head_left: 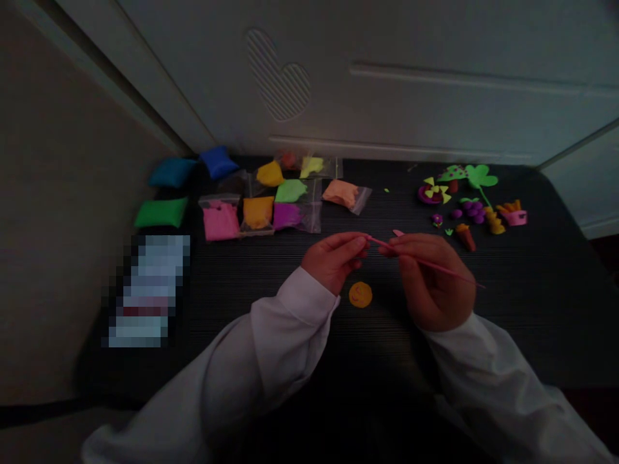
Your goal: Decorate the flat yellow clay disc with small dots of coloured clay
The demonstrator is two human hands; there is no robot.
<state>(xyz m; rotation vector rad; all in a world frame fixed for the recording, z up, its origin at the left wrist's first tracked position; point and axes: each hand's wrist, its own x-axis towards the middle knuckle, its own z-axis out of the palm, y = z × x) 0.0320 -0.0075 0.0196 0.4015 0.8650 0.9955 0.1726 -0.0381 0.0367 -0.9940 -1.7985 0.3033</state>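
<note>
My right hand (438,280) is closed around a thin pink modelling tool (445,268), held like a pen and slanting up to the left. Its far end meets the fingertips of my left hand (336,258), which is closed in a pinch. A tiny pink bit shows at those fingertips; whether it is clay or the tool's tip I cannot tell. Below and between my hands, a flat round orange clay disc (360,295) with thin curved pink marks lies on the black table (290,283). A small pink piece (398,233) lies just behind my right fingers.
Bags of coloured clay, among them a pink one (220,220) and a peach one (341,193), lie along the back left. Small clay models, including a fries cup (513,214) and purple grapes (474,211), stand at the right. A blurred-out rectangle (149,290) is at the left.
</note>
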